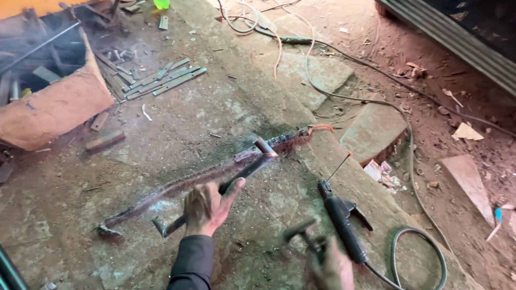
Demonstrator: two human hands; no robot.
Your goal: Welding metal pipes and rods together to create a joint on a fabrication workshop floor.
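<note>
The rusty metal bar lies aslant across the concrete floor. The left hand grips a dark rod pressed to it; the right hand closes on a small tool — the electrode holder lies just beside. Seemingly mid-positioning — steadiness matters next.

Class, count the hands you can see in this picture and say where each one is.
2. The left hand grips a dark bar at lower centre. The right hand is blurred beside the electrode holder, lower right.
</note>
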